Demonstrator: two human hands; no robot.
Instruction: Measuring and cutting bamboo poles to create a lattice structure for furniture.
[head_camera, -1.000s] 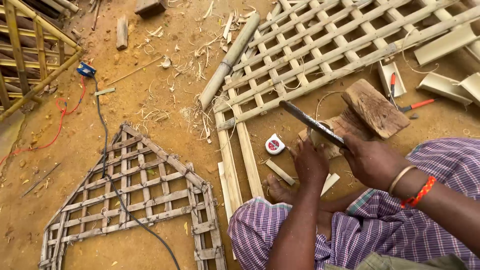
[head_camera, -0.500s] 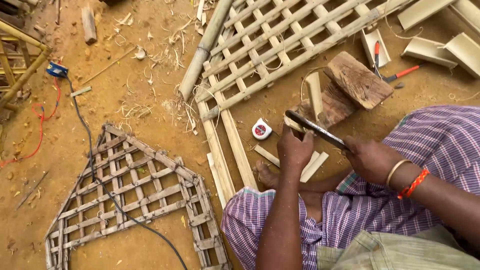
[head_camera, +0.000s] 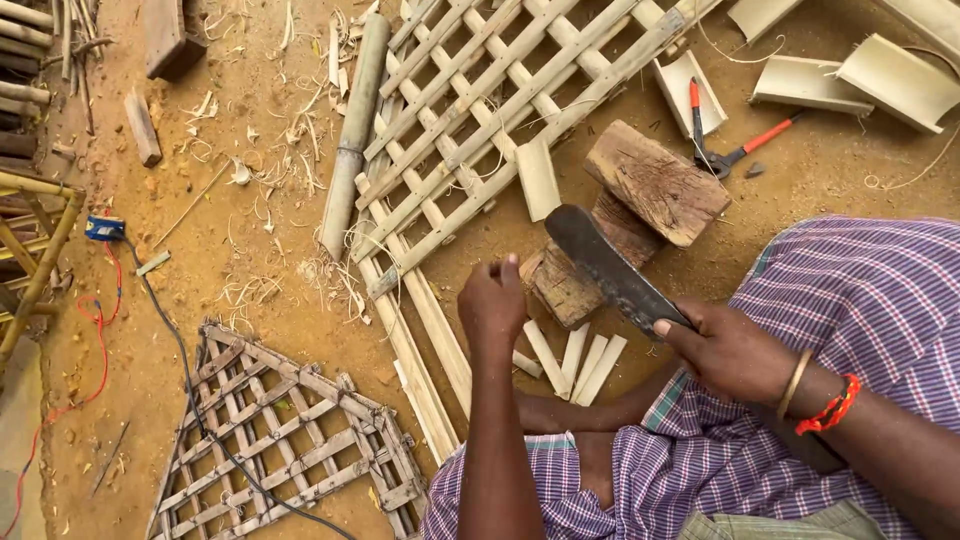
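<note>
A broad dark chopping blade (head_camera: 610, 270) is being gripped in the closed right hand (head_camera: 730, 350); the left hand (head_camera: 492, 305) is being held curled above short bamboo strips (head_camera: 575, 360), its contents hidden.

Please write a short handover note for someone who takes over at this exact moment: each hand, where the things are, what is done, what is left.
Right hand: gripping the handle of a broad chopping knife, blade raised over the wooden block.
Left hand: closed, in front of the block; whether it holds a piece cannot be seen.
Things: short split bamboo strips lie on the ground by the block; a longer bamboo piece leans near the lattice panel. Red-handled pliers lie beyond the block.
Done: several strips are cut.
Left: curved bamboo sections at top right look uncut.
</note>
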